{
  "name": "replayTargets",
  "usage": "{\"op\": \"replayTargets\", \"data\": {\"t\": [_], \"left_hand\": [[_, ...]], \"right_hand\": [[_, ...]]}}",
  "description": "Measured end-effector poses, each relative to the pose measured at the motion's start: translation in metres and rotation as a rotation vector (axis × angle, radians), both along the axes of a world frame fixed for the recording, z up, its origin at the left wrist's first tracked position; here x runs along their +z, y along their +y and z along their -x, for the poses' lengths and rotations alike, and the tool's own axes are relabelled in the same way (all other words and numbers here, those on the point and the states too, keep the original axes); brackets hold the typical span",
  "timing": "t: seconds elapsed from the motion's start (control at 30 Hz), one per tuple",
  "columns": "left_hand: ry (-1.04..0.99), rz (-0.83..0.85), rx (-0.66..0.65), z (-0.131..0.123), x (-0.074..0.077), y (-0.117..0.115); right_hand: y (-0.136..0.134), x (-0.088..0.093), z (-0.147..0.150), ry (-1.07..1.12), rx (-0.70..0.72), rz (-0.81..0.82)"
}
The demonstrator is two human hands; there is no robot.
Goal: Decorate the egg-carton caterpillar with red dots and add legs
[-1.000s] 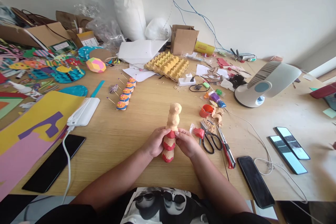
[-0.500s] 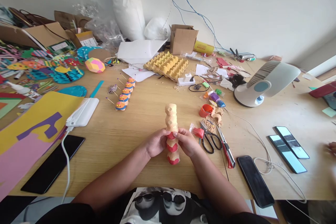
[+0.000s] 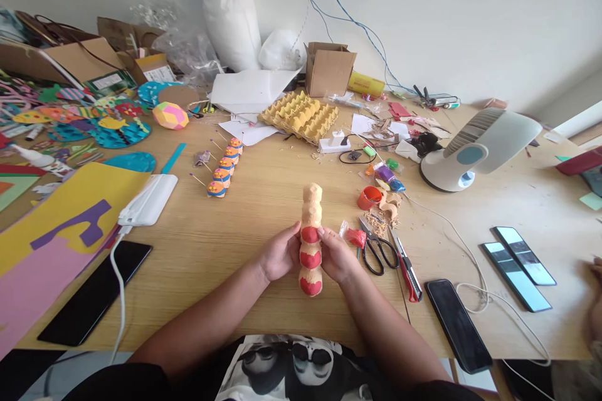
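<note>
A strip of egg-carton bumps (image 3: 311, 235) lies lengthwise on the wooden table (image 3: 244, 219). Its near bumps carry red clay, its far bumps are bare tan. My left hand (image 3: 280, 255) grips the strip from the left, fingers curled against it. My right hand (image 3: 335, 255) holds it from the right, thumb and fingers pinched on a red bump. A lump of red clay (image 3: 356, 237) in clear wrap lies just right of my right hand.
Black scissors (image 3: 379, 250) and a red utility knife (image 3: 407, 272) lie right of my hands, then a phone (image 3: 457, 324). A white fan (image 3: 475, 150), a yellow egg tray (image 3: 300, 114), a painted caterpillar (image 3: 226, 166), a power bank (image 3: 148, 199) and coloured paper (image 3: 56, 225) ring the work spot.
The strip has been turned from tilting right to lying straight, and its red-covered bumps now face up. Both hands slid slightly along it and stayed closed on it.
</note>
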State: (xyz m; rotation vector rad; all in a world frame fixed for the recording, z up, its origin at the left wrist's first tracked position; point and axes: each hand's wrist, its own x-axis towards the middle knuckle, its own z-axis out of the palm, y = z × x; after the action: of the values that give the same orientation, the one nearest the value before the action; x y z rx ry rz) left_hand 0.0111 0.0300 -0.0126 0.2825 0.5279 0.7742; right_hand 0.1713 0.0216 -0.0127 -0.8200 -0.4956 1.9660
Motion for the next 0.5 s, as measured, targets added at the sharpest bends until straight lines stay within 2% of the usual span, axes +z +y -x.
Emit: {"op": "replayTargets", "data": {"t": [0.13,0.3,0.5], "left_hand": [[0.011,0.04,0.023,-0.001,0.006,0.002],[-0.016,0.085,0.042,0.003,0.006,0.006],[0.049,0.13,0.075,0.009,0.006,0.008]], "right_hand": [[0.002,-0.003,0.001,0.004,-0.051,0.017],[0.011,-0.011,-0.006,0.024,-0.189,0.167],[0.013,-0.003,-0.013,0.02,-0.231,0.046]]}}
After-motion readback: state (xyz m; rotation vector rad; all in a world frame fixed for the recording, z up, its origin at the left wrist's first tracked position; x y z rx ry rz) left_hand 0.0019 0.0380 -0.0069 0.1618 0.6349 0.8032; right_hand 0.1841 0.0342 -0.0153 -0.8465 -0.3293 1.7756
